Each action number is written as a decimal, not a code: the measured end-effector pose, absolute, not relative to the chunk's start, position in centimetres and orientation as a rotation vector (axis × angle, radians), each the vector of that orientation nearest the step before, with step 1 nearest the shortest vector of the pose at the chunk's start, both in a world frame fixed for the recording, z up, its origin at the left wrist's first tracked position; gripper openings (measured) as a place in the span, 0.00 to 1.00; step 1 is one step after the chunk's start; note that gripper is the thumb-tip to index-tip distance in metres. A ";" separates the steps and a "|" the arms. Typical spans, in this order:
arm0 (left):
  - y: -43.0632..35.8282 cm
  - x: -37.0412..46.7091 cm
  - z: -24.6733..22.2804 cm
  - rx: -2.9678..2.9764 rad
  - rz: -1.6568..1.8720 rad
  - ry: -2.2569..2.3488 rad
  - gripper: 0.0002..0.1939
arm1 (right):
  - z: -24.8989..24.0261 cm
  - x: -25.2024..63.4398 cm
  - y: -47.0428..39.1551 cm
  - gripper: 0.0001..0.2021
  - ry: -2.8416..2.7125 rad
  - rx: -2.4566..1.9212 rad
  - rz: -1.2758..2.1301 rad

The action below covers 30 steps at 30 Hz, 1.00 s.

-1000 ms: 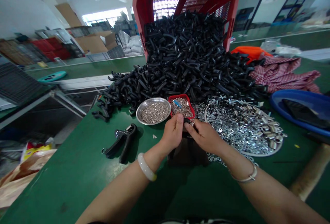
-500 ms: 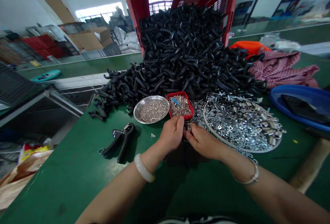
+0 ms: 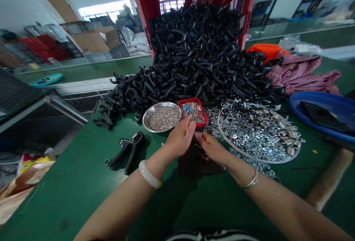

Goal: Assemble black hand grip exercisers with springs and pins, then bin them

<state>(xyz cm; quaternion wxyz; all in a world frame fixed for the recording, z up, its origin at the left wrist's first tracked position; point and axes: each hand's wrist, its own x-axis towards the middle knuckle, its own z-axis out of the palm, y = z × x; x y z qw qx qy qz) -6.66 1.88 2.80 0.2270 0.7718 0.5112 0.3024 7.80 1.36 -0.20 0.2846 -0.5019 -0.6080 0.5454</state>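
Note:
My left hand (image 3: 181, 134) is closed at the front edge of the red tray (image 3: 205, 119) of small metal pins. Its fingertips are mostly hidden, so what they hold cannot be made out. Just right of it, my right hand (image 3: 213, 148) pinches a metal coil spring (image 3: 200, 132), partly covered by the fingers. Both hands are above a dark block or pad (image 3: 188, 165) on the green table. An assembled black hand grip exerciser (image 3: 129, 152) with a spring lies on the left. A metal bowl (image 3: 145, 124) of small metal parts stands beside the red tray.
Black plastic handles (image 3: 194, 63) spill from a tipped red crate (image 3: 141, 0) across the back. On the right are a round tray (image 3: 249, 156) heaped with springs and metal parts, a blue basin (image 3: 294, 102), a wooden-handled tool (image 3: 330, 178) and a checked cloth (image 3: 302, 73).
My left hand has moved slightly up and left, apart from the right. My right hand has shifted slightly left, its wrist turned, uncovering more of the dark block. The view shifted a little.

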 end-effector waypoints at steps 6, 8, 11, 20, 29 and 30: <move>0.2 -6.2 2.1 2.258 0.622 1.635 0.53 | -1.1 7.6 1.9 0.19 -1.226 -1.136 1.551; 0.2 -6.3 1.3 2.213 0.612 1.601 0.51 | -1.0 7.8 1.8 0.19 -1.226 -1.085 1.645; 0.8 -7.0 0.8 2.228 0.553 1.413 0.54 | -0.8 8.0 1.7 0.19 -1.251 -1.057 1.800; 1.3 -8.1 0.1 2.219 0.548 1.411 0.50 | 1.2 10.1 4.4 0.23 -2.085 -1.538 1.253; 2.7 -7.0 -1.1 2.487 0.326 1.315 0.52 | 3.8 7.3 13.6 0.09 -2.906 -1.720 0.054; 2.7 -7.1 -1.2 2.491 0.315 1.310 0.54 | 3.6 6.8 14.0 0.09 -2.912 -1.714 0.056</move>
